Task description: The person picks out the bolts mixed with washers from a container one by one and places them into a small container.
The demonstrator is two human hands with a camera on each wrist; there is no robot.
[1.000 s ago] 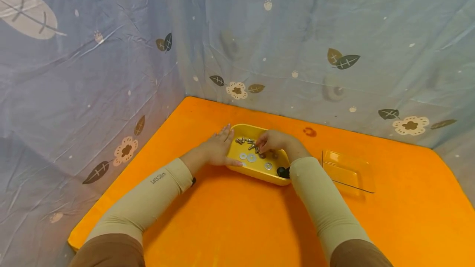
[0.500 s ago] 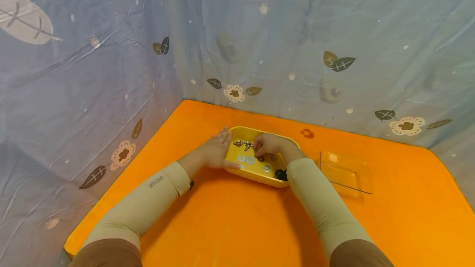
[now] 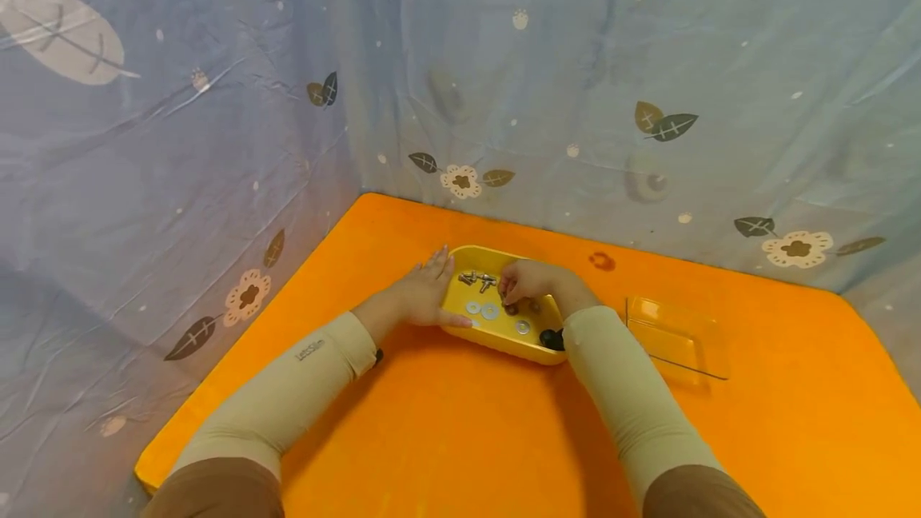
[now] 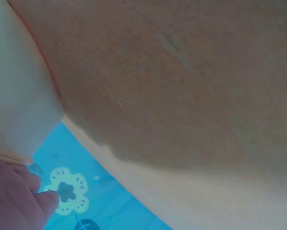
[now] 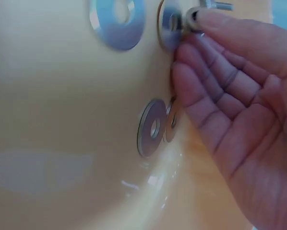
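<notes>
A small metal piece (image 5: 190, 24), its long axis unclear, sits inside the yellow tray (image 3: 504, 347), pinched by the right hand (image 3: 531, 280) just beside a washer (image 5: 168, 36); bolts (image 3: 486, 284) lie just left. The left hand (image 3: 424, 296), farther away, rests extended against the tray's left end.

Metal piece (image 5: 190, 23): partly behind the right hand (image 5: 249, 96), too blurred to name.
Leftmost washer (image 5: 117, 39): cut off by the right wrist view's upper edge.
Black part (image 3: 552, 340): partly behind the right sleeve (image 3: 626, 390).
Yellow box (image 3: 504, 346): left rim partly under the left hand (image 3: 427, 292).
Screws (image 3: 478, 280): too small to count.
</notes>
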